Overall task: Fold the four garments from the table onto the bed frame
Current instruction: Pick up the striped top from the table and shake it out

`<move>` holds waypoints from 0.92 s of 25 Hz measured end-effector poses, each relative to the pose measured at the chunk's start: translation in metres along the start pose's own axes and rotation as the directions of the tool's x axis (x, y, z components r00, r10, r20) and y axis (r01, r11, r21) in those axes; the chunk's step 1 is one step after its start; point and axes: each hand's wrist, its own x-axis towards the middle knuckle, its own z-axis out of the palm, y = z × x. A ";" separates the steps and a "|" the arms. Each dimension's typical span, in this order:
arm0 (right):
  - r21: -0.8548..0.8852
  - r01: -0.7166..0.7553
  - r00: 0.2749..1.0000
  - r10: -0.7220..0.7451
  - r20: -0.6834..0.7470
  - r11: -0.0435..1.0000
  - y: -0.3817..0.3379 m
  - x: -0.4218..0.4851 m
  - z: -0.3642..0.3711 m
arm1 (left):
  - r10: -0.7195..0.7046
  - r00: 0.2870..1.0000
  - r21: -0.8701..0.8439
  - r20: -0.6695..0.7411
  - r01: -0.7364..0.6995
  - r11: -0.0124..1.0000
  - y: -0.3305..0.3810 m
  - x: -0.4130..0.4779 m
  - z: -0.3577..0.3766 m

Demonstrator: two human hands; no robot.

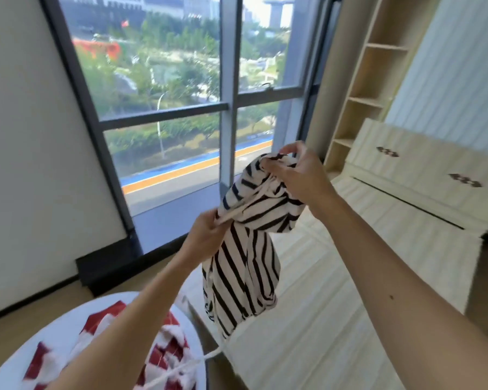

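The left hand [206, 235] and right hand [296, 175] are pinching the bunched striped top [245, 266], hanging by the bed frame [321, 319] at 4 o'clock. A loose pinch might be letting it drop crumpled.

I log this as a bedroom in an upper-floor flat. Evidence: a pale, ribbed bed frame [321, 319] fills the right side, with a cream padded headboard [423, 175] at its far end. A tall open wooden shelf unit [372, 80] stands in the corner just beside it. A dark-framed floor-to-ceiling window [164, 80] looks down onto trees and a road. A round white table [68, 313] carries red-and-white clothing [164, 358].
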 end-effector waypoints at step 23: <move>-0.231 0.203 0.825 -0.293 -0.484 0.952 -0.013 -0.084 -0.301 | 0.285 0.951 -0.270 0.117 -0.245 0.931 0.375 0.058 0.147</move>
